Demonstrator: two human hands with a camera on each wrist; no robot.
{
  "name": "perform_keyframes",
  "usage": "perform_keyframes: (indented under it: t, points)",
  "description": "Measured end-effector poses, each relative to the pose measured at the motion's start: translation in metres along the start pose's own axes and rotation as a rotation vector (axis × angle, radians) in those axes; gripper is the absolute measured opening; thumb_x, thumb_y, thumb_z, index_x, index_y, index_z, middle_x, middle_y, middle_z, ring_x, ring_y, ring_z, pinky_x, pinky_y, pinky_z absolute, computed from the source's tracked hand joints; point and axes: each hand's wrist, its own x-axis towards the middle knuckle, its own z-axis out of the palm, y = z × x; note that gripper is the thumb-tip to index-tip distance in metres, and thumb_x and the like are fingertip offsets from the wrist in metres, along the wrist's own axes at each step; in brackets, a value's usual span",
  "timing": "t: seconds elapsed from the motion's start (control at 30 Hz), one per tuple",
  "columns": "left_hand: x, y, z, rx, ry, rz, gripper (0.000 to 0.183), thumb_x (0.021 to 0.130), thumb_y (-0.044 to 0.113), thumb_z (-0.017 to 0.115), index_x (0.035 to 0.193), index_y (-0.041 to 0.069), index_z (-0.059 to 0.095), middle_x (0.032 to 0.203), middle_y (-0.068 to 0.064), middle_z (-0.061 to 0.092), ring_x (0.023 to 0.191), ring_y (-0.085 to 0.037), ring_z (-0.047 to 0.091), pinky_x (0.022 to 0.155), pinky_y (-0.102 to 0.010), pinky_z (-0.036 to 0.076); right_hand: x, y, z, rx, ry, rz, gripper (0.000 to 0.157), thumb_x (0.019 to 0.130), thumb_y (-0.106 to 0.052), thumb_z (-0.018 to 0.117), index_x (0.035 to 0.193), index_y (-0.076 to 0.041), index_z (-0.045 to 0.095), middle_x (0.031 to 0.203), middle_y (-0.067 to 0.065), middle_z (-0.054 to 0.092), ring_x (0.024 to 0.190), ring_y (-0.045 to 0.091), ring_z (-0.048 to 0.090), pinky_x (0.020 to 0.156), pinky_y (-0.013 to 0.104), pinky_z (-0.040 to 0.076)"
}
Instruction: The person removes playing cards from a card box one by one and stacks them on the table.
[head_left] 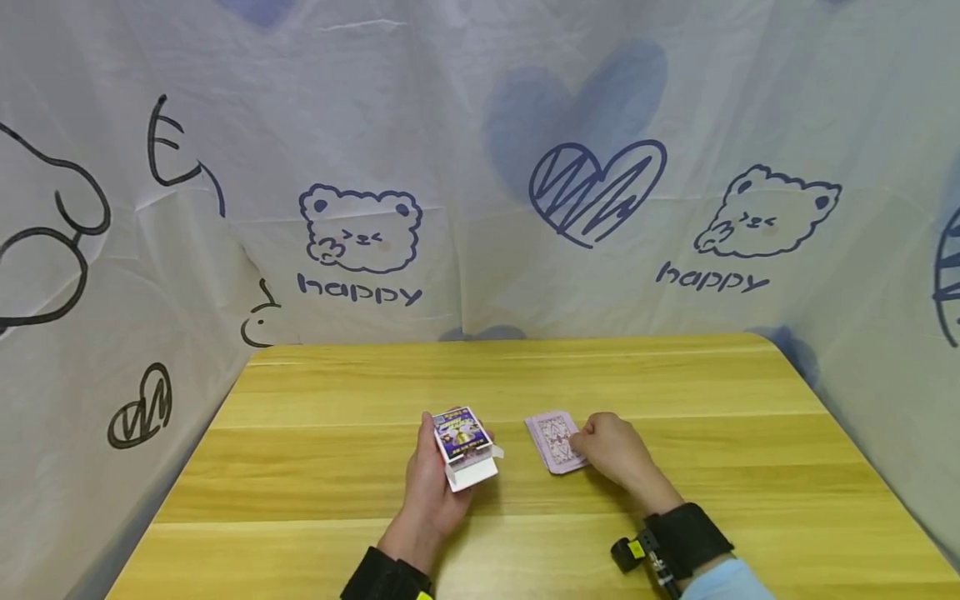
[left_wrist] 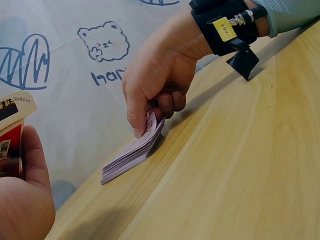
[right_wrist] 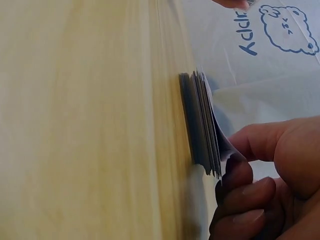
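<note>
A small card box [head_left: 461, 435] with a purple and yellow printed face lies in my left hand [head_left: 432, 493], thumb along one side. Its white end flap [head_left: 472, 475] hangs open toward me. To the right, a stack of playing cards [head_left: 553, 442] with pinkish patterned backs lies on the table. My right hand [head_left: 617, 450] pinches the stack's near right edge between thumb and curled fingers. In the right wrist view, the top card or cards [right_wrist: 226, 145] bend up at the pinched corner, while the stack [right_wrist: 200, 125] below has uneven edges.
The wooden table [head_left: 337, 467] has light yellow grain. Behind and beside it hangs a white cloth [head_left: 465, 167] with drawn bears, hearts and the word "happy". Black straps [head_left: 686, 537] with small devices sit on both wrists.
</note>
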Motion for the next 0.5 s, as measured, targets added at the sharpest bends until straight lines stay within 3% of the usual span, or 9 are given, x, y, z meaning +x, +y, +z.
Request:
perform_keyframes:
  t: [0.33,0.5]
  points:
    - [0.0,-0.002,-0.003,0.012,-0.009,0.002,0.073,0.099,0.062,0.027,0.147,0.007,0.027,0.125,-0.017,0.055,0.118,-0.036,0.054,0.092,-0.044,0.054,0.003,-0.001,0.003,-0.025,0.062,-0.044,0.019,0.08,-0.018,0.064,0.086,-0.004,0.053,0.074,0.008,0.055,0.064,0.022,0.049,0.051,0.029,0.038]
    - [0.001,-0.004,-0.004,0.008,-0.007,-0.001,0.073,0.099,0.062,0.028,0.145,0.006,0.028,0.131,-0.02,0.051,0.121,-0.037,0.052,0.093,-0.043,0.054,-0.013,-0.022,0.0,0.093,0.138,-0.103,0.013,0.084,-0.019,0.063,0.081,-0.008,0.058,0.066,0.004,0.053,0.057,0.018,0.047,0.049,0.027,0.036]
